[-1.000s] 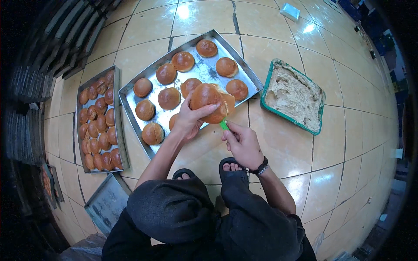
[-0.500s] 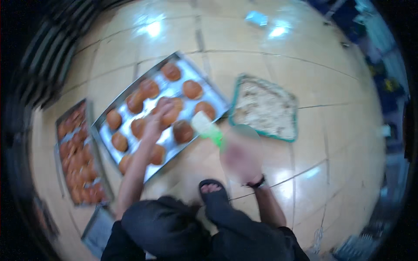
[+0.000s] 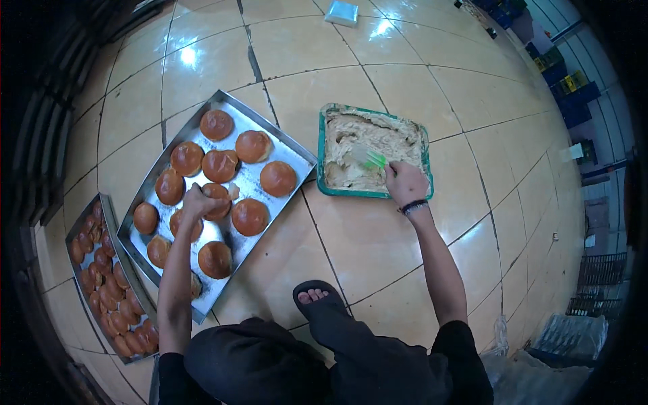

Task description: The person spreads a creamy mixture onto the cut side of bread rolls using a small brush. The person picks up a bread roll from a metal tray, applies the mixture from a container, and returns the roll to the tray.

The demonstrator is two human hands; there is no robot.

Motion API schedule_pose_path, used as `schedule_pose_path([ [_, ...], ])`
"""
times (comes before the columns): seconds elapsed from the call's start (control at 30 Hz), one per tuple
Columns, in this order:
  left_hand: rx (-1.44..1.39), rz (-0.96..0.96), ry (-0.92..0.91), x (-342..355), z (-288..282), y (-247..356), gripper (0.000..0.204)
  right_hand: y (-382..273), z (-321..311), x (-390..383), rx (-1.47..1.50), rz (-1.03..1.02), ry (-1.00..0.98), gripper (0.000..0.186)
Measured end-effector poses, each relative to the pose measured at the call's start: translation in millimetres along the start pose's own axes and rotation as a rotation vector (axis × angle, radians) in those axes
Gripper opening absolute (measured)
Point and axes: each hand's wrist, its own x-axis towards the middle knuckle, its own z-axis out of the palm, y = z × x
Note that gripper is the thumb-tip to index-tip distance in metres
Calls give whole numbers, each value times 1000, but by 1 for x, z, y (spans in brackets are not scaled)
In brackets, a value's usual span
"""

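My right hand [image 3: 407, 183] is closed round a spatula [image 3: 373, 159] with a green handle. Its pale blade dips into a thick cream-coloured spread [image 3: 351, 128] that fills a green-rimmed tub [image 3: 327, 187]. On the left, a large metal baking tray [image 3: 289, 144] carries several glossy brown round buns, spaced apart. Near the middle of that tray my left hand [image 3: 196, 202] grips a bun [image 3: 217, 202], thumb and fingers at its left side. A small pale bit [image 3: 233, 191] shows at this bun's right edge; whether it is filling or bread I cannot tell.
A second tray [image 3: 108, 223], packed with smaller browned buns, lies left of the first. Dark racks [image 3: 50, 128] stand at the far left. A light blue packet [image 3: 341, 13] lies on the tiled floor ahead. My sandalled foot [image 3: 316, 295] is between tray and tub; plastic-wrapped goods [image 3: 574, 334] sit lower right.
My right hand has carried the spatula from beside the bun tray, rightward and forward, into the tub's spread. My left hand stays at the buns. The whole view has shifted, and the blur has cleared.
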Motion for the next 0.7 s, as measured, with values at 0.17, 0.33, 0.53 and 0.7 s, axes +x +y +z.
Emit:
schedule_pose_path([
  [0.17,-339,-225,59,-36,-13,13,84,-29,35,21,-252,-120,-163,20],
  [0.33,-1106,-162,27,-49,7,-17,58,-39,73,17,110,232,-250,25],
  [0.53,-673,51,-161,-39,13,-64,65,2,109,19,630,317,-190,26],
  [0.7,-886,-285,61,-24,0,-13,93,-8,92,-3,1016,317,-98,26],
])
